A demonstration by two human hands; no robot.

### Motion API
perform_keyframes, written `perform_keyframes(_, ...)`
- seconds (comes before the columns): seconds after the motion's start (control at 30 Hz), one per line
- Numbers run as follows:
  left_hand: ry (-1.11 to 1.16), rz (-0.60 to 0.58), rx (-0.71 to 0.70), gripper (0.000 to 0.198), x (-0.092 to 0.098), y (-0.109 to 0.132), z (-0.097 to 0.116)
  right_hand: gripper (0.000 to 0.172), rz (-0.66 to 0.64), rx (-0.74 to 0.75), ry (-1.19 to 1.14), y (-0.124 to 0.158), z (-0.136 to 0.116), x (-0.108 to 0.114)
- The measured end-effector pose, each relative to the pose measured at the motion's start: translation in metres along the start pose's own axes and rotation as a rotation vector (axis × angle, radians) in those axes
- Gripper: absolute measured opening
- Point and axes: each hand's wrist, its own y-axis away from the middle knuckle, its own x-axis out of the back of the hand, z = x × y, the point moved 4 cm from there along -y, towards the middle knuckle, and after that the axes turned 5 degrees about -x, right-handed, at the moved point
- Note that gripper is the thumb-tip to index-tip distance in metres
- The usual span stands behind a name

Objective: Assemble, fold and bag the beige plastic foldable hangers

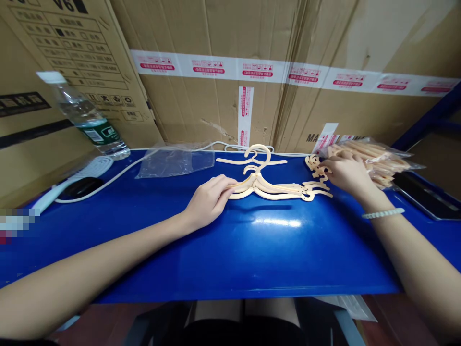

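Note:
My left hand (211,199) pinches the left arm of a cream plastic clothes hanger (268,185), its hook pointing up. Other hanger parts lie close around and under it, so I cannot tell which ones are joined. Behind these, another cream hanger (230,162) lies flat. Over on the right, my right hand (347,173), with a beaded bracelet on the wrist, reaches into a small pile of cream hanger hooks (312,163). Its fingers are bent and closed among the hooks; the fingertips are partly hidden. A clear bag of cream hanger arms (378,156) lies just behind that hand.
Cardboard boxes (216,29) wall in the back of the blue table (230,259). At the left stand a water bottle (88,117), a white fan-like object (90,170) and a black mouse-like object (81,187). A clear bag (173,163) and white cable (126,173) lie behind; a phone-like slab (428,197) sits right.

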Motion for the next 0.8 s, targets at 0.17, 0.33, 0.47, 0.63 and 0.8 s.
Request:
perform_keyframes(0.17, 0.004, 0.019, 0.001, 0.019, 0.001, 0.0, 0.001, 0.017, 0.023, 0.01, 0.019, 0.0, -0.003, -0.005)
perform_keyframes(0.33, 0.008, 0.036, 0.0, 0.019, 0.002, -0.001, 0.002, 0.016, 0.003, -0.005, 0.023, -0.003, -0.009, 0.002)
perform_keyframes(0.47, 0.021, 0.049, 0.011, 0.019, 0.004, -0.001, 0.003, 0.019, 0.092, -0.055, -0.027, -0.002, -0.008, 0.017)
perform_keyframes(0.63, 0.023, 0.072, 0.045, 0.019, 0.006, -0.002, 0.003, 0.019, 0.306, -0.318, -0.345, 0.006, -0.002, 0.041)
perform_keyframes(0.8, 0.04, 0.115, 0.116, 0.019, 0.007, -0.002, -0.003, 0.016, 0.389, -0.586, -1.034, 0.014, -0.021, 0.056)
